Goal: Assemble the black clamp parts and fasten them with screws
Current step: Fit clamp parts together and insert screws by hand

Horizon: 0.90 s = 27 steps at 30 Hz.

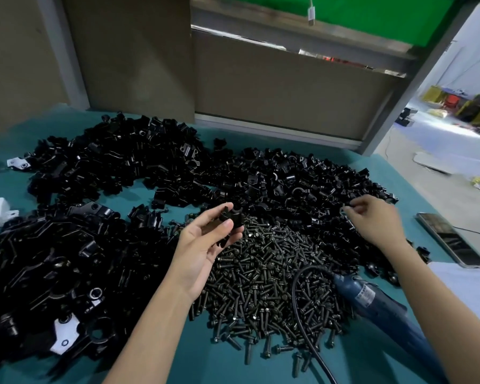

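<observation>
L hand [203, 245] mid-frame, palm up, thumb and fingers curled round a black clamp part [232, 218], held just above the near edge of the parts heap. R hand [374, 220] right of centre, fingers curled down into the clamp-half pile [288, 184]. It looks to be pinching a small clamp piece [347, 211] at the fingertips, but the area is blurred, so can't tell if the piece is clear of the pile.

Step in hand, as I read it: picking the mating half — one part already held, the second being picked. Nothing joined yet and no screw in either hand.

Next move calls for bringing the R-hand piece over to the L-hand part, matching the curved faces and lining up the holes, then taking one bolt from the screw heap [261, 273] at lower centre. The blue electric screwdriver [372, 297] lies at lower right, partly on the screws, with its cable [297, 286] looping over them — the R hand has to free up to grab it.

Other black bracket heaps sit upper left and lower left on the teal table cover [205, 364]. A phone [449, 239] lies at the right edge.
</observation>
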{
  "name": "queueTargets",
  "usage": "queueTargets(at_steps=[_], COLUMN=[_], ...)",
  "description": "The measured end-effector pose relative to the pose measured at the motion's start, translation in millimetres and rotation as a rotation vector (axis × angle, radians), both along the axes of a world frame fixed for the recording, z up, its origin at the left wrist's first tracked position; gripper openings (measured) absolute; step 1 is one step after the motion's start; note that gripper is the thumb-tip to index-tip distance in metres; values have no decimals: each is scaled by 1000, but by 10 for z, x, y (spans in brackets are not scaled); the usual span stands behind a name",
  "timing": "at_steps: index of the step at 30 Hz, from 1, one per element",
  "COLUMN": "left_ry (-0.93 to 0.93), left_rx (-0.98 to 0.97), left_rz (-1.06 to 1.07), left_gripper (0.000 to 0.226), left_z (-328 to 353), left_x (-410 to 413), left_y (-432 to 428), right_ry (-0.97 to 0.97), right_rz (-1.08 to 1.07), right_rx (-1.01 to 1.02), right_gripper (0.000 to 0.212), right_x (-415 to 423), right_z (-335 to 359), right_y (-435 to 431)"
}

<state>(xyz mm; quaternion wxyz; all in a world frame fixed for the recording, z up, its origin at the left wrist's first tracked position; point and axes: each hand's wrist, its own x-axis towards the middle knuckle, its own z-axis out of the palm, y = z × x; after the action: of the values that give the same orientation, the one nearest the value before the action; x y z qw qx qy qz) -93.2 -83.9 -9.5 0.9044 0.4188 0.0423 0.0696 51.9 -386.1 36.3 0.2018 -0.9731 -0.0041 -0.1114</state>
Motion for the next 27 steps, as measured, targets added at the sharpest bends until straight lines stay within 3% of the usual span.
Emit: queueTargets(at_steps=[4, 8, 11, 15, 19, 23, 27], left_ry=[12, -5, -11, -10, -26, -50, -64], left_rx=[136, 112, 80, 137, 157, 86, 30], left_rz=[-37, -54, -47, -17, 1, -9, 16], left_gripper=[41, 41, 37, 34, 34, 30, 36], left_z=[-6, -14, -18, -6, 21, 40, 12], left_x=[-19, -10, 5, 5, -3, -28, -27], left_y=[-21, -21, -28, -80, -131, -143, -138], right_ry=[198, 157, 60, 133, 405, 546, 511], right_rz=[-124, -237, -255, 85, 530, 718, 683], right_rx=[56, 224, 534, 895, 1219, 1261, 1247], right_gripper=[56, 44, 38, 26, 24, 22, 23], right_x=[454, 573, 461, 1, -535, -798, -863], right_z=[-198, -282, -213, -9, 117, 119, 54], right_y=[113, 58, 50, 390, 945, 1357, 1482])
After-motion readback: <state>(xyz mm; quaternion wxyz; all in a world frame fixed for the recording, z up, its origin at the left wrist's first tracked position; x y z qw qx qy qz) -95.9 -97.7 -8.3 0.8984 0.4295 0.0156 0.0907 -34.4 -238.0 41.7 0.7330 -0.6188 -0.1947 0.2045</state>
